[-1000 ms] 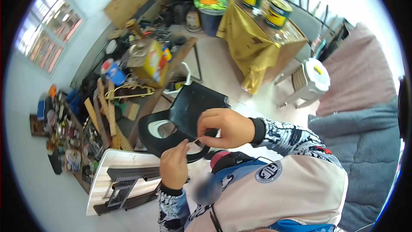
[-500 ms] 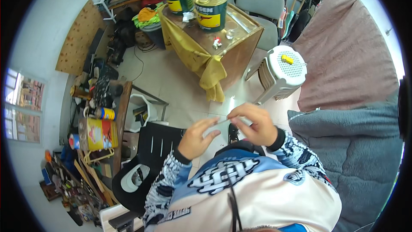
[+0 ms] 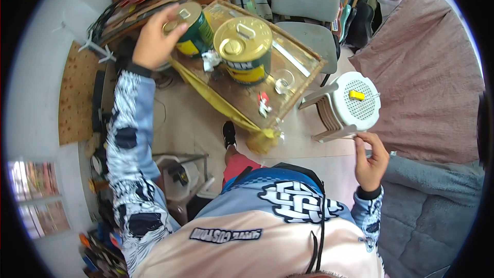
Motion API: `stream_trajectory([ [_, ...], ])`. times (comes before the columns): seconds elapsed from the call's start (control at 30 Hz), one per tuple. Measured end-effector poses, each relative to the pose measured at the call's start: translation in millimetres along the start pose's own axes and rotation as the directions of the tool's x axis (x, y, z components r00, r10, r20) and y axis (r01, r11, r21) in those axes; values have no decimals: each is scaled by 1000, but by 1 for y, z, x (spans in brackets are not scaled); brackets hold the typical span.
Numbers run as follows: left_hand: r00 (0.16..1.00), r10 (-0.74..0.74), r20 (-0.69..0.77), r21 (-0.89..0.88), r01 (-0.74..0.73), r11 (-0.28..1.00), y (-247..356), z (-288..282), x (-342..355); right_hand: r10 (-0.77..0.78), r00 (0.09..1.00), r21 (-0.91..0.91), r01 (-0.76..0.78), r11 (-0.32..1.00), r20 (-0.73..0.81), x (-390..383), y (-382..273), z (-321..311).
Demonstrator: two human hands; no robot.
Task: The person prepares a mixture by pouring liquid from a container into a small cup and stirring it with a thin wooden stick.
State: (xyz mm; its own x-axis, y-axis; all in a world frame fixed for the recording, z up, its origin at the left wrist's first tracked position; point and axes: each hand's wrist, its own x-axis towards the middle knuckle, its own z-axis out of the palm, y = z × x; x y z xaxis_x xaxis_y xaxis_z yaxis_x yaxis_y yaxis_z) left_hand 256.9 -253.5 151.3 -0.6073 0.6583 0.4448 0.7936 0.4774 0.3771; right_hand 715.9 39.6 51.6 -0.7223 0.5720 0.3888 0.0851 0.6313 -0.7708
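The left hand (image 3: 154, 38) is laid on the lid of the far can (image 3: 189, 28), fingers curled over its rim, at the far end of the tabletop (image 3: 296, 59). A second can (image 3: 244, 49) stands just beside it. A glass (image 3: 283, 81) and small red item (image 3: 263, 104) lie nearer. The right hand (image 3: 370, 162), loosely curled and empty, is held just below the white stool (image 3: 355, 104).

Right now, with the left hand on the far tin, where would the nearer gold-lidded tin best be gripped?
Probably by the small handle on the lid of the nearer tin, from above: it stands upright and its top is clear. The left hand rests on the far tin; the right hand is by the stool.
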Motion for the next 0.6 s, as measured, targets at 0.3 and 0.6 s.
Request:
stream_trajectory([
  [0.3, 692, -79, 718, 378, -291, 879, -203, 100, 279, 476, 730, -125, -600, 790, -491, -25, -65, 101],
  [0.6, 162, 83, 983, 33, -608, 793, -293, 148, 306, 605, 340, -11, -877, 480, -720, -105, -135, 136],
])
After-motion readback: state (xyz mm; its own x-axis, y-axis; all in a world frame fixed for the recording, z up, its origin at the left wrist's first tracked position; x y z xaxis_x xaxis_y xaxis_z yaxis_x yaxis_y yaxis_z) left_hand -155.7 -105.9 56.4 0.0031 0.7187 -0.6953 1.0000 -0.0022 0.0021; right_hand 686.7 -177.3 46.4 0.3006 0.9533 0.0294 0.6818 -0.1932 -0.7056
